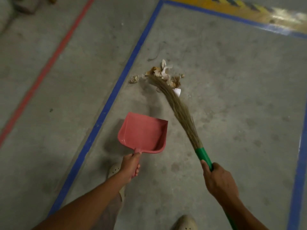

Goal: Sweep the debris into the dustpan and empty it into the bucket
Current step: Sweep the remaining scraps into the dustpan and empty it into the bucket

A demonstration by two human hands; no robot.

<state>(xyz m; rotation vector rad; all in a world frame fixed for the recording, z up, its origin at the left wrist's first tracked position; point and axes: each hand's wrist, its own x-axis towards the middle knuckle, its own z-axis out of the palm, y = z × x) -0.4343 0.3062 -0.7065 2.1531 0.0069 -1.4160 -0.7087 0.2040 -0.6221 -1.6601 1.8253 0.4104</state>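
Observation:
My left hand (130,166) grips the handle of a pink dustpan (142,133), which sits low over the concrete floor with its mouth facing away from me; nothing lies inside it. My right hand (219,178) grips the green handle of a grass broom (179,110). The broom's bristle tips rest against a small pile of debris (163,74), crumpled paper scraps and brownish bits, a short way beyond the dustpan. One loose scrap (134,79) lies left of the pile. No bucket is in view.
A blue floor line (116,90) runs diagonally left of the dustpan, with a red line (49,63) farther left. Another blue line (299,163) borders the right. Yellow-black hazard marking (240,7) lies at the top. My shoes (114,169) (184,222) stand near the bottom.

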